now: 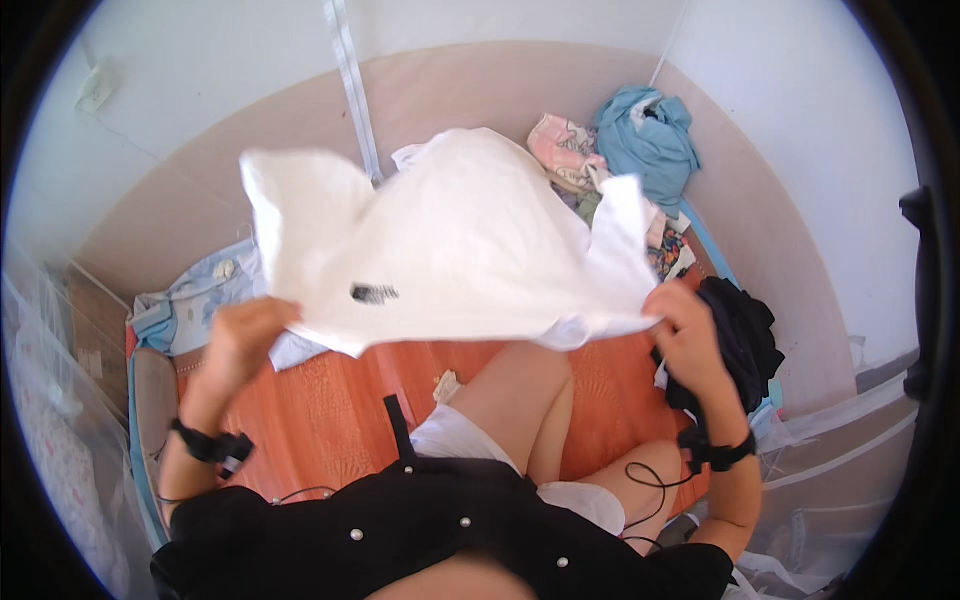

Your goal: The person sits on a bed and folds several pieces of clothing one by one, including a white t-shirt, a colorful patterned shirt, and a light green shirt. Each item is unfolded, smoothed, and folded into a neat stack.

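Observation:
A white T-shirt (465,240) with a small dark print is spread in the air between my two hands, its far part billowing up. My left hand (251,326) grips its near edge at the left, close to one sleeve. At the right end of the same edge, my right hand (679,322) pinches the fabric beside the other sleeve. Both hands are slightly blurred. Below the shirt lies an orange-red mat (322,420), partly hidden by it and by my legs.
Light blue clothing (217,277) lies at the left. Black clothes (742,337) are heaped on the right; a blue cloth bundle (649,146) and a pink printed cloth (562,150) lie at the back right. Mosquito netting (817,465) surrounds the mat.

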Demonstrator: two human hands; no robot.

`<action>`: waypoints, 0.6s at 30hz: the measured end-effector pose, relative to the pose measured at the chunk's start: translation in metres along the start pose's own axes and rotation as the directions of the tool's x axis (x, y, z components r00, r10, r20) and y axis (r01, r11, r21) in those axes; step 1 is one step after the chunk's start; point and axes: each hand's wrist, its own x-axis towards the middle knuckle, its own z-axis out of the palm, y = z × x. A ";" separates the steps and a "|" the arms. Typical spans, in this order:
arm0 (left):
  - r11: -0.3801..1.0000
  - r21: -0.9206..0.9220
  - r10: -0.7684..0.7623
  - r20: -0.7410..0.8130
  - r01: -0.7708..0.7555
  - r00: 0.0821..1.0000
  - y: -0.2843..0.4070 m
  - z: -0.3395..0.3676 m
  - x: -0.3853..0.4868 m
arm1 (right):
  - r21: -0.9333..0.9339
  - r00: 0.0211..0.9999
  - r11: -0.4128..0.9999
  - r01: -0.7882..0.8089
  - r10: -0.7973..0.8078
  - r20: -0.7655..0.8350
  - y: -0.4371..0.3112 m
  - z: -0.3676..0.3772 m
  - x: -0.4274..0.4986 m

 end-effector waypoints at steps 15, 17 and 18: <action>0.868 -0.457 -0.125 0.178 0.194 0.976 0.011 0.149 -0.075 | 0.149 0.998 0.988 -0.047 0.053 -0.032 0.086 0.120 -0.086; 0.881 -0.472 0.197 0.308 -0.030 0.931 0.013 0.125 -0.048 | 0.045 0.980 0.979 0.200 -0.199 -0.015 0.062 0.103 -0.061; 0.855 -0.499 0.372 0.400 -0.141 0.838 0.017 0.114 -0.035 | 0.033 0.940 0.958 0.285 -0.286 0.184 0.052 0.095 -0.055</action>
